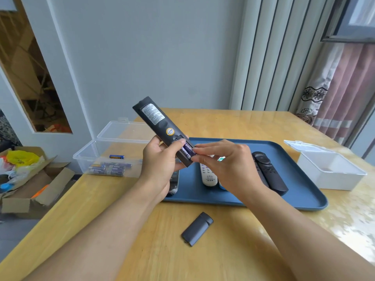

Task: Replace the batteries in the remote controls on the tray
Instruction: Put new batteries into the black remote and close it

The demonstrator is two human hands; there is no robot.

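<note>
My left hand (160, 165) grips a long black remote control (156, 120), held back side up above the left end of the blue tray (300, 197). Its battery compartment is uncovered and two purple batteries (187, 152) lie in it. The fingertips of my right hand (225, 159) pinch at those batteries. The remote's black battery cover (197, 228) lies on the wooden table in front of the tray. On the tray lie a white remote (209, 177), a black remote (267, 171) and another dark remote (173, 183), half hidden under my left hand.
A clear plastic box (95, 157) with its lid up holds several blue batteries (110, 168) at the table's left. A white box (328, 169) with an open lid stands at the right. On the floor to the left sits a cardboard box (36, 191) of rubbish.
</note>
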